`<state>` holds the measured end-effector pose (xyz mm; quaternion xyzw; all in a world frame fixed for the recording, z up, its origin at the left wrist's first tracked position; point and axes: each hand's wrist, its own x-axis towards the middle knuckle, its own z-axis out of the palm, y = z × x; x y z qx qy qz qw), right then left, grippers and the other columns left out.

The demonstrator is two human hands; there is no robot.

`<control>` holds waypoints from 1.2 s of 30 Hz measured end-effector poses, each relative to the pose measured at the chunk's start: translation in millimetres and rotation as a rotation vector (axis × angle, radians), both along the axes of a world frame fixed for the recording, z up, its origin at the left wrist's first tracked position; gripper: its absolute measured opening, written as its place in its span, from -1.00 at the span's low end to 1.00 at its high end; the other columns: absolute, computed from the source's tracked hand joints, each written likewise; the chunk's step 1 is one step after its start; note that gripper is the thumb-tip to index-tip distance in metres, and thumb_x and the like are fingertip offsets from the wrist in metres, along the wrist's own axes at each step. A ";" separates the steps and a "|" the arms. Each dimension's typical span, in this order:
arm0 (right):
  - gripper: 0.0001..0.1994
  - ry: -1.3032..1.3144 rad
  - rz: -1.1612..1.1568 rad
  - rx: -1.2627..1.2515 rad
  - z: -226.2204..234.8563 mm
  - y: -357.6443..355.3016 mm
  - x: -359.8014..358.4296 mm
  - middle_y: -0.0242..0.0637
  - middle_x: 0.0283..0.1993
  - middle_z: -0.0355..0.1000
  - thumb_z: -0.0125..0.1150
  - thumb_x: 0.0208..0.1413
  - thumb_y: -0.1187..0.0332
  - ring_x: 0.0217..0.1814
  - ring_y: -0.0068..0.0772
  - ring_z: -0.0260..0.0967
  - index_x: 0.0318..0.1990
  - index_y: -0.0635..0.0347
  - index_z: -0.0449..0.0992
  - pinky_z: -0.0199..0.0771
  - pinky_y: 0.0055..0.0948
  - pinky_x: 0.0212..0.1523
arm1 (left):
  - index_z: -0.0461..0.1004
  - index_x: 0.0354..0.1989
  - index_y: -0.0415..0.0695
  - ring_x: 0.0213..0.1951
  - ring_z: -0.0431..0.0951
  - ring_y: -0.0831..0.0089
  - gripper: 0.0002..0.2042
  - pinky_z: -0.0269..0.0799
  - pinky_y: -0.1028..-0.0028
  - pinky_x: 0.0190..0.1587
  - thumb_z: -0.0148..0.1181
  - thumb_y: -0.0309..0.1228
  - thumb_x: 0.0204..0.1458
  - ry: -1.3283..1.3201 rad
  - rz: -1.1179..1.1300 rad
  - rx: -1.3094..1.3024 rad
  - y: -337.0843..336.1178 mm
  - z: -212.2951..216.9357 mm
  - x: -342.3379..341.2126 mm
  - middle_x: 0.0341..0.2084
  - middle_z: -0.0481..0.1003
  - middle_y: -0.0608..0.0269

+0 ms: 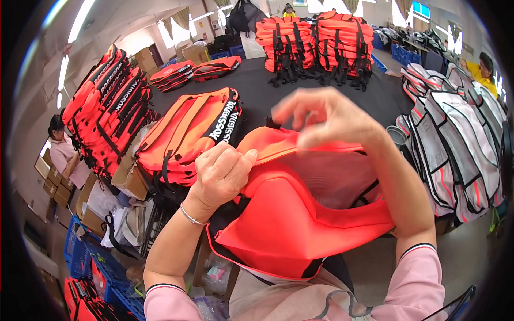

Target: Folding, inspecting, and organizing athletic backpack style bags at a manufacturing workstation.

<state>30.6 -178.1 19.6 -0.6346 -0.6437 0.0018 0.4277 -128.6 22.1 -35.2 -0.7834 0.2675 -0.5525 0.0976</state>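
An orange-red bag lies on my lap and against the table edge, its opening spread so that the greyish mesh-like lining shows. My left hand is closed on the bag's rim along the zipper, thumb on top. Above the opening, my right hand is raised and slightly blurred; its fingers are bent and stand apart from the thumb, with nothing visible between them. Just beyond my left hand, a pile of similar bags with orange straps and black side panels lies on the table.
The black table carries a tall stack of red bags at left and strapped stacks at the back. Grey-white bags are piled at right. Blue crates and cartons stand lower left. A person in pink stands at far left.
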 end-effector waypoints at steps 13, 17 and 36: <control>-0.69 -0.987 -0.387 0.439 -9.1 49.6 9.5 -0.39 -0.65 0.35 0.26 0.15 0.26 -0.65 -0.34 0.38 -0.62 0.02 0.38 0.31 -0.36 -0.69 | 0.53 -0.38 -0.30 -0.63 0.33 0.48 -0.79 0.16 0.55 -0.70 0.29 -0.65 -0.28 0.025 0.022 0.113 -33.1 17.7 -18.8 -0.60 0.26 0.32; -0.77 -0.818 -0.222 0.525 -5.2 48.5 38.7 -0.27 -0.56 0.41 0.25 0.19 0.32 -0.61 -0.35 0.36 -0.51 0.14 0.46 0.35 -0.40 -0.58 | 0.60 -0.24 -0.15 -0.43 0.51 0.47 -0.84 0.43 0.51 -0.46 0.31 -0.41 0.00 0.213 -0.142 -0.305 -11.6 15.3 -5.1 -0.39 0.51 0.25; -0.56 0.156 -0.069 -0.978 -194.6 -21.2 -158.8 0.10 -0.27 0.49 0.24 0.14 0.04 -0.21 0.17 0.49 -0.14 0.29 0.41 0.48 -0.07 -0.25 | 0.52 -0.01 -0.16 -0.02 0.52 0.17 -0.62 0.42 0.34 0.06 0.05 -0.72 -0.03 0.329 0.373 -1.120 42.9 -214.1 -83.1 -0.11 0.52 0.08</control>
